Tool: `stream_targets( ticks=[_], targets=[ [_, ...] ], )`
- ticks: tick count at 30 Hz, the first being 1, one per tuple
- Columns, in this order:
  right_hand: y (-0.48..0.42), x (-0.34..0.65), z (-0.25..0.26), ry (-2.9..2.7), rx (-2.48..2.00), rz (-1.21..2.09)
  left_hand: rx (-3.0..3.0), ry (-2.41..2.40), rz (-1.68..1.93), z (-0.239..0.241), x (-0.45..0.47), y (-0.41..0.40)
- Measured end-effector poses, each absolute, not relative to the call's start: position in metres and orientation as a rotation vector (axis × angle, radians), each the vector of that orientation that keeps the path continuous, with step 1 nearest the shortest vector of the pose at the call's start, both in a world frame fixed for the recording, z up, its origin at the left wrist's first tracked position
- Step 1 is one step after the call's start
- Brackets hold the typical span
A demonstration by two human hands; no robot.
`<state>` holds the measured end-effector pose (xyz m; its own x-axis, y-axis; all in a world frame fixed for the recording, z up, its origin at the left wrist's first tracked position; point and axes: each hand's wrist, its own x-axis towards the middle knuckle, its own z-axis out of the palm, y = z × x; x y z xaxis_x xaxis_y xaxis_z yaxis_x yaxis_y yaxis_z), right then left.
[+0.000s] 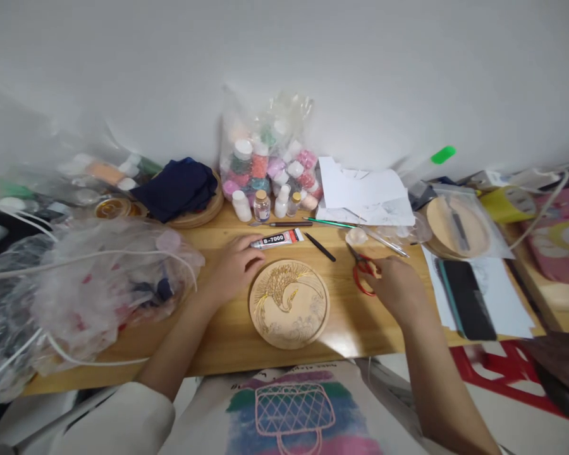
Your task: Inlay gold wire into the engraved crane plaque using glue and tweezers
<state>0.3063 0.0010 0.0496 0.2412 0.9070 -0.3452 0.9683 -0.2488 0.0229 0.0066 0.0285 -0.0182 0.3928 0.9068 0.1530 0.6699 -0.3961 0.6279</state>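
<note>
A round wooden plaque (289, 304) with a gold crane design lies on the wooden table (227, 335) in front of me. My left hand (233, 265) rests just left of it, fingers curled, its fingertips touching the B-7000 glue tube (277, 239). My right hand (394, 285) lies right of the plaque, fingers curled at the handles of the red scissors (363, 273); whether it grips them is unclear. A black pen (320, 247) lies between the tube and the scissors.
A clear bag of coloured bead jars (268, 165) and small bottles (262, 205) stand at the back. Plastic bags (99, 278) crowd the left. Papers (365, 193), a wooden hoop in plastic (458, 226) and a dark notebook (465, 298) lie on the right. A dark blue cloth (179, 187) sits behind.
</note>
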Motion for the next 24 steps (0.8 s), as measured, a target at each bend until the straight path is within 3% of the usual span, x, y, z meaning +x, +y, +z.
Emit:
stream_targets(
  ticks=[4, 8, 12, 18, 24],
  targets=[
    [-0.005, 0.284, 0.041, 2.104, 2.541, -0.553, 2.178, 1.352, 0.704, -0.025, 0.010, 0.035],
    [-0.003, 0.254, 0.020, 2.191, 2.674, -1.466, 2.163, 1.382, 0.758, -0.032, 0.008, 0.037],
    [0.007, 0.230, 0.012, 2.067, 2.776, -1.873, 2.163, 1.388, 0.835, -0.023, 0.011, 0.032],
    [0.014, 0.214, 0.026, 1.581, 2.380, -2.918, 2.365, 1.141, 0.940, 0.021, 0.033, 0.017],
    [0.012, 0.226, 0.026, 1.680, 2.688, -2.896, 2.495, 1.093, 0.852, 0.029, 0.035, 0.017]
  ],
)
